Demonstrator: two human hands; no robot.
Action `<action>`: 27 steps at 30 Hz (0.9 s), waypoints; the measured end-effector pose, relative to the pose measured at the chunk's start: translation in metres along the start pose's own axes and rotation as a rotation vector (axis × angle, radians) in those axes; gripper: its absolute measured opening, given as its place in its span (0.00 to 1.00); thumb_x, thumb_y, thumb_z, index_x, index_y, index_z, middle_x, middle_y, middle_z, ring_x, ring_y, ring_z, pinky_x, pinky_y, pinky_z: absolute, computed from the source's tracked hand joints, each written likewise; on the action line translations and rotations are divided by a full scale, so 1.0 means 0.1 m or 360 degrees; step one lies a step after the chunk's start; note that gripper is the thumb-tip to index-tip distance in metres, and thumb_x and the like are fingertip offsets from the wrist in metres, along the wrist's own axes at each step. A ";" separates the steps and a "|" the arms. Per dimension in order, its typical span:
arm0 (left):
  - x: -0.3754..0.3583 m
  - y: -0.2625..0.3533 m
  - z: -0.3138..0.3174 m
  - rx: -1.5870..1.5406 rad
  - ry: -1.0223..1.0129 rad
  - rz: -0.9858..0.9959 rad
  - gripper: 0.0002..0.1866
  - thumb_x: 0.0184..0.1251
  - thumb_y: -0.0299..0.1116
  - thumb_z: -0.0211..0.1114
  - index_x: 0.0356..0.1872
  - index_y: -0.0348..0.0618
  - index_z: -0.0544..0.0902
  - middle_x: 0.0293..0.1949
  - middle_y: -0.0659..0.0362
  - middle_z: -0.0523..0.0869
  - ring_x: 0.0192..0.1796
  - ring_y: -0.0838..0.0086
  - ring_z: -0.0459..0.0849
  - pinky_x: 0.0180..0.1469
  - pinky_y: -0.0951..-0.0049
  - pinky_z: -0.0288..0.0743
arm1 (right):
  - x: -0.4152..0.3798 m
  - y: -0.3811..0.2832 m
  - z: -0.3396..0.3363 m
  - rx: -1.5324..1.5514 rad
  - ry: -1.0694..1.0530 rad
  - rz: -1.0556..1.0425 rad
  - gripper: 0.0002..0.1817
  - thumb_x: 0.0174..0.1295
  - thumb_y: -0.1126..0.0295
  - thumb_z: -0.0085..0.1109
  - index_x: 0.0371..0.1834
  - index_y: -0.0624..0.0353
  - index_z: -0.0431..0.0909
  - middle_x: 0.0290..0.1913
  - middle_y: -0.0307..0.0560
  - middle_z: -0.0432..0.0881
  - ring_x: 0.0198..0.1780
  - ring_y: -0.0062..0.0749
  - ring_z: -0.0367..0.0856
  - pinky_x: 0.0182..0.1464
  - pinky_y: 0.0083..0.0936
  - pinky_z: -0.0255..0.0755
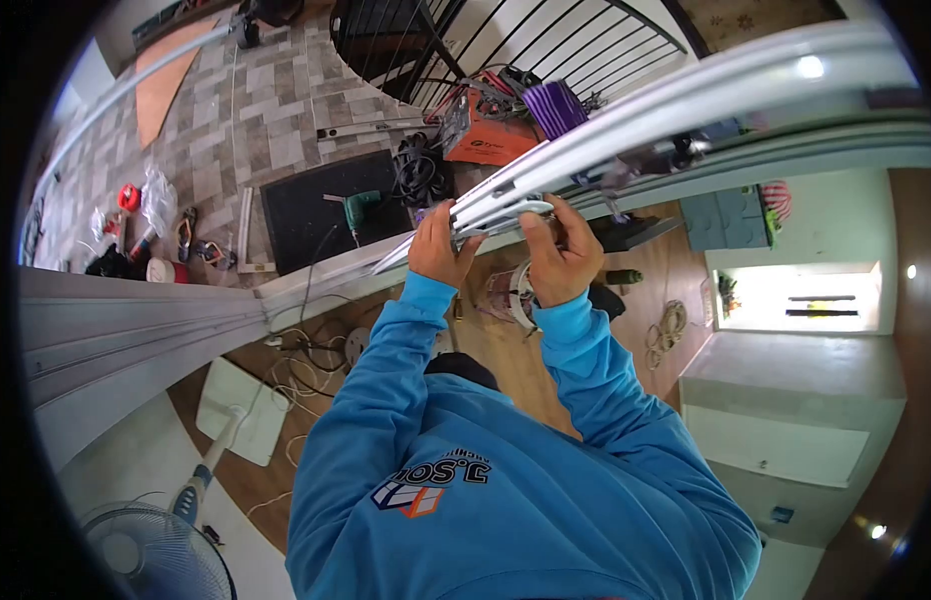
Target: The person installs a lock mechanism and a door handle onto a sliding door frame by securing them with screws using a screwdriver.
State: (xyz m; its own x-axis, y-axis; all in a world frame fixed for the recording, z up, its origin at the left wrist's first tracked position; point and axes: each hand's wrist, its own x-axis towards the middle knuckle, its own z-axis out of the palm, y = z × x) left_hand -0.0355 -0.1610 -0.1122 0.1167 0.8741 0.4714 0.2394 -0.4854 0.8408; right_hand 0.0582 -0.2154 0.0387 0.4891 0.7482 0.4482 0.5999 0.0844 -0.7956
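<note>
My left hand [441,248] is closed around the end of a long white metal frame [516,190], which looks like a sliding door or window panel. Beside it, my right hand [564,250] pinches a small pale oval fitting [531,208] between thumb and fingers, against the frame's near edge. The exact kind of fitting is too small to make out. Both hands are close together at about chest height, and blue sleeves cover the arms.
A white door track [331,275] crosses the floor. Beyond it, a green drill [363,208] lies on a black mat [286,205], near an orange toolbox [486,135]. A standing fan [156,550] is at lower left. Cords and a bucket [508,293] lie near my feet.
</note>
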 end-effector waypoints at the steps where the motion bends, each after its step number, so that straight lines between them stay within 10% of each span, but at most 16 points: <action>1: -0.01 0.02 0.01 0.0025 -0.0022 0.0028 0.36 0.53 0.43 0.73 0.59 0.34 0.69 0.48 0.43 0.79 0.51 0.48 0.79 0.50 0.57 0.75 | -0.03 0.00 0.01 0.0030 0.0029 0.0012 0.14 0.54 0.71 0.70 0.43 0.65 0.82 0.30 0.39 0.82 0.27 0.13 0.68 0.28 0.14 0.64; 5: -0.05 0.01 0.06 0.0179 0.0014 0.0065 0.35 0.53 0.38 0.73 0.59 0.33 0.68 0.51 0.42 0.78 0.52 0.47 0.77 0.52 0.57 0.74 | -0.12 -0.09 0.13 0.0283 -0.0099 0.0316 0.14 0.52 0.70 0.71 0.41 0.63 0.83 0.29 0.39 0.81 0.25 0.15 0.70 0.26 0.17 0.65; 27: 0.38 0.38 -0.32 0.0681 -0.0510 0.0266 0.24 0.54 0.35 0.67 0.53 0.41 0.72 0.47 0.50 0.79 0.48 0.49 0.79 0.45 0.57 0.76 | -0.16 0.38 0.48 0.0273 0.0541 -0.0368 0.16 0.47 0.69 0.71 0.39 0.61 0.81 0.38 0.50 0.82 0.32 0.41 0.84 0.30 0.29 0.79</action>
State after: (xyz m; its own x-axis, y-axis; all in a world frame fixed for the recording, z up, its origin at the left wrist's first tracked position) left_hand -0.0531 -0.1468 -0.0542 0.4577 0.7790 0.4286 0.5544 -0.6269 0.5474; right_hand 0.0426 -0.1922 -0.0184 0.5519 0.4405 0.7080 0.6183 0.3536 -0.7019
